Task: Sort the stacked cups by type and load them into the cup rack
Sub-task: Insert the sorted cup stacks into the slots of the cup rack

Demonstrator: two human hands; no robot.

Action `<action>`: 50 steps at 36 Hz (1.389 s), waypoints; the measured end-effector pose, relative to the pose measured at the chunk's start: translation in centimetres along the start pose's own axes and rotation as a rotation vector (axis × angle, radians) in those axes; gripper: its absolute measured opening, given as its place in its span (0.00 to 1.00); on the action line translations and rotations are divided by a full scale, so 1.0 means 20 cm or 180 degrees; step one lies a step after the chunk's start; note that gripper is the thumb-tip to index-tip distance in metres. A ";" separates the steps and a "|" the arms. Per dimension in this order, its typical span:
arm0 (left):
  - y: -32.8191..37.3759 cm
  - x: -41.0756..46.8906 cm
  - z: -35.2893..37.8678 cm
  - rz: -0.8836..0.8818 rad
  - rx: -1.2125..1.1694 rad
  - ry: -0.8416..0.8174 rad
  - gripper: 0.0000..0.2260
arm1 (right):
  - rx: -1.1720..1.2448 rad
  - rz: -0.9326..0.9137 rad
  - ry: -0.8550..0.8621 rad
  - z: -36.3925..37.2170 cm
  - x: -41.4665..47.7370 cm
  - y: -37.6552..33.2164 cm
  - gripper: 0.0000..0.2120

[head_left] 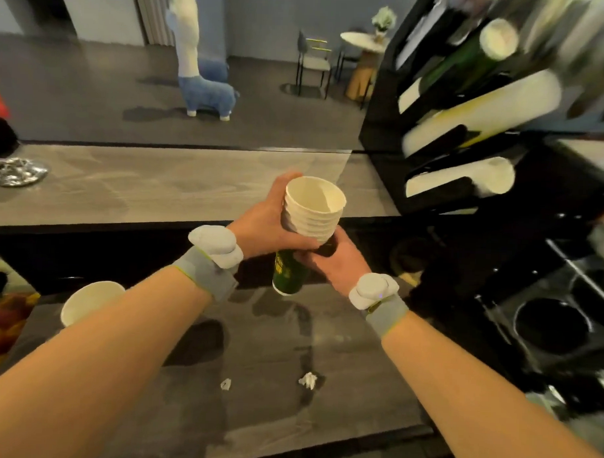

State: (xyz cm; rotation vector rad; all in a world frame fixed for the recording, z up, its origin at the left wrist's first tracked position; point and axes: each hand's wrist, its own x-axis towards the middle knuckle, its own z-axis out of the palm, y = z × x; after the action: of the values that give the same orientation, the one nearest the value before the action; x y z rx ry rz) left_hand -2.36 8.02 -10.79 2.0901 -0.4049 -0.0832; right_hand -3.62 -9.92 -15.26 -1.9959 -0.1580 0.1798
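Observation:
I hold a mixed stack of cups over the counter. Its upper part is several nested white cups (313, 212), and my left hand (266, 224) is wrapped around them. Below them the stack continues in green printed cups (288, 274), gripped near their top by my right hand (333, 260). A single white cup (87, 302) stands on the counter to the left of my left forearm. The black cup rack (445, 96) rises at the right, with slanted rows of white cups (482, 110) and a row of green ones (460, 64) in its slots, all blurred.
Two small paper scraps (308, 379) lie on the grey counter (272, 365). A black machine with a round well (554, 326) sits at the right edge. A raised ledge (141, 185) runs behind the hands. A colourful bag (3, 324) is at the far left.

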 end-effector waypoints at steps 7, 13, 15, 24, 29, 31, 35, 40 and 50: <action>0.30 0.17 0.03 -0.0119 -0.1981 0.0274 0.38 | -0.0148 0.0040 0.0226 -0.36 -0.19 -0.03 0.30; 0.54 0.29 0.08 -0.0171 -0.2754 0.0079 0.36 | 0.0225 0.0117 0.0832 -0.61 -0.34 0.00 0.32; 0.58 0.32 0.11 -0.0196 -0.2796 0.0092 0.37 | 0.0451 0.0077 0.0940 -0.67 -0.37 -0.02 0.29; 0.75 0.46 0.09 -0.0214 -0.2971 0.0190 0.32 | 0.1019 -0.0400 0.1825 -0.98 -0.55 -0.24 0.22; 0.86 0.53 0.07 0.0085 -0.2896 -0.0093 0.21 | 0.1080 -0.0846 0.2118 -1.18 -0.59 -0.48 0.20; 0.91 0.57 0.06 0.0198 -0.2904 -0.0213 0.22 | 0.0881 -0.1029 0.2178 -1.27 -0.58 -0.58 0.20; 0.97 0.69 0.02 0.0524 -0.2786 -0.0230 0.25 | 0.0280 -0.1176 0.2156 -1.42 -0.56 -0.76 0.20; 1.08 0.79 0.05 0.0861 -0.1998 0.0078 0.21 | -0.0277 -0.1213 0.2110 -1.53 -0.50 -0.95 0.21; 1.21 1.19 0.04 0.1124 0.0950 0.0923 0.35 | -0.1105 -0.1200 0.2335 -1.82 -0.29 -1.23 0.24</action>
State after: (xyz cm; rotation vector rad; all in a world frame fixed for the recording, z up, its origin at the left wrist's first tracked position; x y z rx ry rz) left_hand 13.71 -11.65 11.67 2.2425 -0.6298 0.5107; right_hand -2.82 -33.11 22.38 -2.1969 -0.0898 -0.8634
